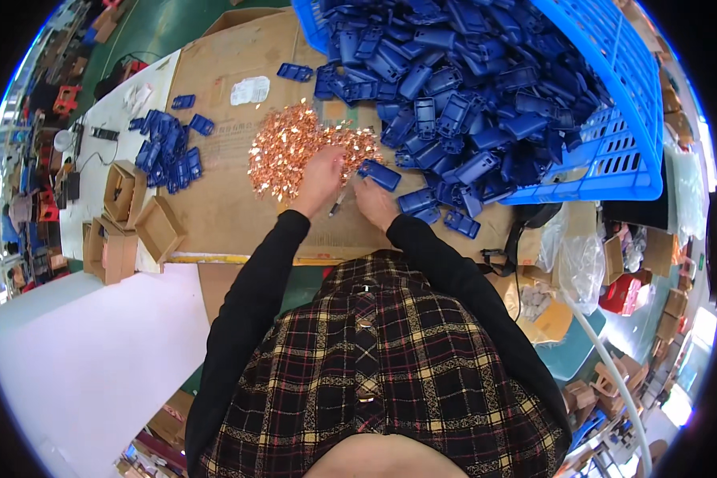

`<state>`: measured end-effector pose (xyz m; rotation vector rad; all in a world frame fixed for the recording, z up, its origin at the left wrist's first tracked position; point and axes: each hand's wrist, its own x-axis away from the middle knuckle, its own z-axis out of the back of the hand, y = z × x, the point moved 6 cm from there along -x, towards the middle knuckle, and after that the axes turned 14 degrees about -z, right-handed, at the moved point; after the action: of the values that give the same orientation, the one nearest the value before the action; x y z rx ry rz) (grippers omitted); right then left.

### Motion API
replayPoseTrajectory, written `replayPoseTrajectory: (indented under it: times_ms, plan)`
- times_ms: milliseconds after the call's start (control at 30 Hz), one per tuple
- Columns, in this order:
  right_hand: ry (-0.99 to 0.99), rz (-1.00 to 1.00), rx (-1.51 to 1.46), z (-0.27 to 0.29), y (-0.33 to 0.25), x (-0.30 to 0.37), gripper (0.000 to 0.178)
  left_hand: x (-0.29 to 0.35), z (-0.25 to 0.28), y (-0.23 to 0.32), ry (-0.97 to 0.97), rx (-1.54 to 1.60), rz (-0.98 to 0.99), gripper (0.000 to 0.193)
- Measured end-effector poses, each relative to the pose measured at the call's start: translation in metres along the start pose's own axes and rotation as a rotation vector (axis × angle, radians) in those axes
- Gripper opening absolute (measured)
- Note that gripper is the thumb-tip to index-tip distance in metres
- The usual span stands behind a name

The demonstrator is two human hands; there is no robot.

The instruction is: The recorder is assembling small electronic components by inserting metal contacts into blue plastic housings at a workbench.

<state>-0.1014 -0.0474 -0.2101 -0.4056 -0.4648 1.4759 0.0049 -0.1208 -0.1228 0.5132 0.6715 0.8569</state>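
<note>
My left hand (pixel 320 180) is at the near edge of a heap of small shiny copper-coloured metal pieces (pixel 283 151). Its fingers are drawn together, and whatever is between them is too small to make out. Just to the right, my right hand (pixel 376 204) has its fingers closed at the lower edge of a blue plastic housing (pixel 381 175). A thin, dark-tipped stick-like object (pixel 336 205) is between the two hands; its kind cannot be made out. All this is over a cardboard-covered tabletop (pixel 223 191).
A large blue crate (pixel 641 151) lies at the far right, with many blue housings (pixel 454 103) spilling toward me. A smaller group of housings (pixel 167 151) lies at the left. Small cardboard boxes (pixel 159 227) stand at the left edge. A white paper label (pixel 250 91) lies beyond the heap.
</note>
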Motion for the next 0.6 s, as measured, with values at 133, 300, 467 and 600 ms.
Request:
replayPoseTrajectory:
  times_ms: [133,300,467,600]
  plan:
    - [0.044,0.003,-0.005,0.007,0.005,0.008,0.017,-0.026,-0.048,0.035,-0.162,-0.281,-0.298,0.02]
    - [-0.052,-0.024,0.108,0.022,-0.001,0.04,0.022,-0.022,-0.082,0.044,-0.3,-0.472,-0.474,0.017]
    - [-0.081,0.044,0.156,0.022,-0.001,0.049,0.018,-0.017,-0.093,0.045,-0.416,-0.618,-0.55,0.017]
    - [-0.113,0.121,0.139,0.018,-0.002,0.049,0.018,-0.014,-0.066,0.046,-0.375,-0.51,-0.465,0.015]
